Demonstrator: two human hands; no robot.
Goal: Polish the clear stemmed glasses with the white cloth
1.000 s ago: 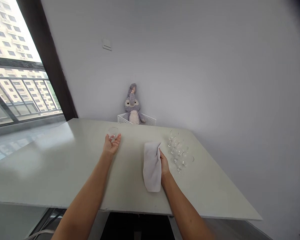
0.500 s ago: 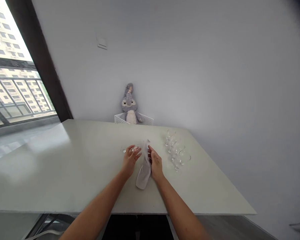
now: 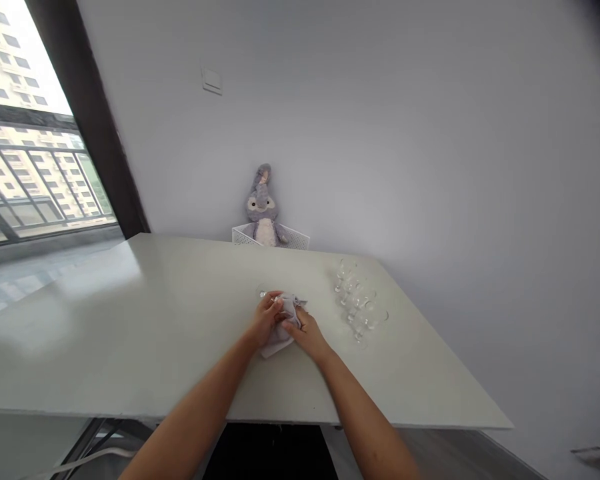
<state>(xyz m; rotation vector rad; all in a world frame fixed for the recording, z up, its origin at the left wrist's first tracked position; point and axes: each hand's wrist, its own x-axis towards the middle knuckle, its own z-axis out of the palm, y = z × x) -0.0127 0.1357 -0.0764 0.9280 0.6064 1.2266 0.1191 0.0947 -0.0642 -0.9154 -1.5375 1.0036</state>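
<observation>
My left hand (image 3: 264,323) is closed around a clear stemmed glass (image 3: 262,292), which lies on its side in the grip. Its round foot sticks out to the left past my fingers, and its bowl is covered. A pale grey cloth (image 3: 279,341) is bunched over the bowl end, one part hanging down toward me. My right hand (image 3: 306,331) grips this cloth from the right, its fingers partly hidden in the folds. Both hands meet just above the middle of the white table (image 3: 180,320).
Several clear stemmed glasses (image 3: 363,303) stand close together in rows to the right of my hands. Behind the table's far edge, a grey plush toy (image 3: 263,210) sits in a white basket (image 3: 297,240) against the wall. A window is at the left.
My hands have come together. The cloth, hanging long between them before, is now bunched around the glass, and my right hand has closed on it. The view has shifted slightly.
</observation>
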